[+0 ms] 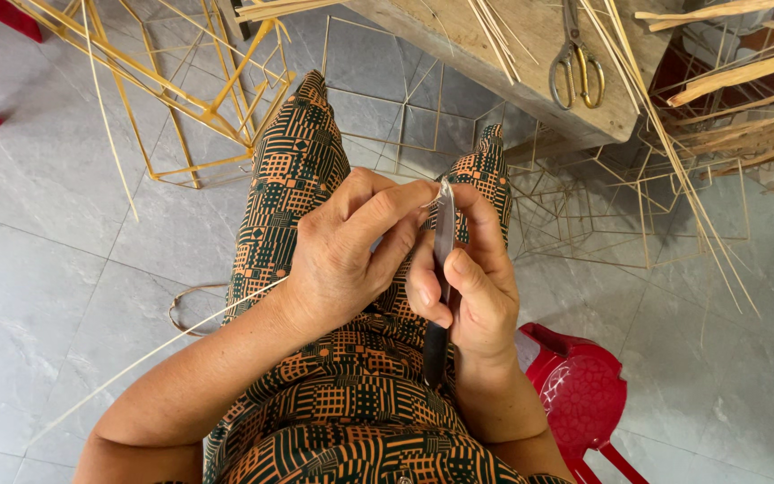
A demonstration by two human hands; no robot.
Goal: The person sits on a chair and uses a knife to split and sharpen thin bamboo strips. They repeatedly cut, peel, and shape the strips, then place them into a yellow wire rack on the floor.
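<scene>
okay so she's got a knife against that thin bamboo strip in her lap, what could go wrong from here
1. The knife blade runs up between the fingers of the right hand and the left hand; a slip could likely cut a fingertip.
2. The bamboo strip is pinched at the blade tip by the left hand and trails long past the left arm; it may snap or splinter under pressure.
3. The work sits over the patterned lap, so a slipped blade could hit a thigh.
</scene>
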